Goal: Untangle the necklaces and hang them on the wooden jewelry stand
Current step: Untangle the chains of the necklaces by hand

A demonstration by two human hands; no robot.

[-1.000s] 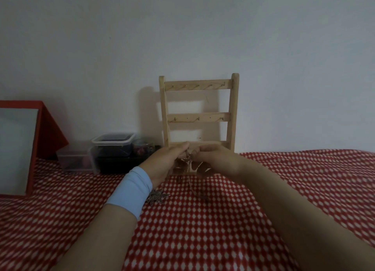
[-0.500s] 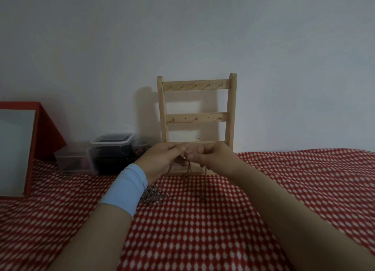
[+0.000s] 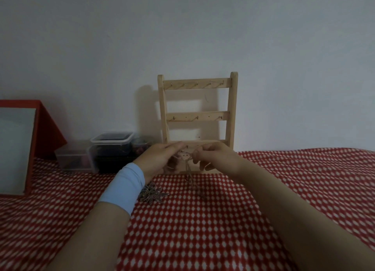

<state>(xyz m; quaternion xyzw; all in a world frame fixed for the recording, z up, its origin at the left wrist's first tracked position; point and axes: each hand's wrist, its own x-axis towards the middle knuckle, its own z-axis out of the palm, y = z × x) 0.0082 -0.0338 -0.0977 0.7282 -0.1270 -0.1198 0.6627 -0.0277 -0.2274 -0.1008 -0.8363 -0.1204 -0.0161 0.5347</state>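
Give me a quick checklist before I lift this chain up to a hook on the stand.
1. Chain pinched by both hands: left hand and right hand, ok.
2. Chain free of knots: cannot tell, too fine.
3. Hooks on top bar empty: ok.
4. Stand upright against the wall: ok.
5. Chain tail off the cloth: not ok, it trails down.
6. Leaf pendant separated: cannot tell.

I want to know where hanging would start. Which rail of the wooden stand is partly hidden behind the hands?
The lowest rail of the wooden stand: both hands overlap it, while the top rail and middle rail are in full view, hooks bare.
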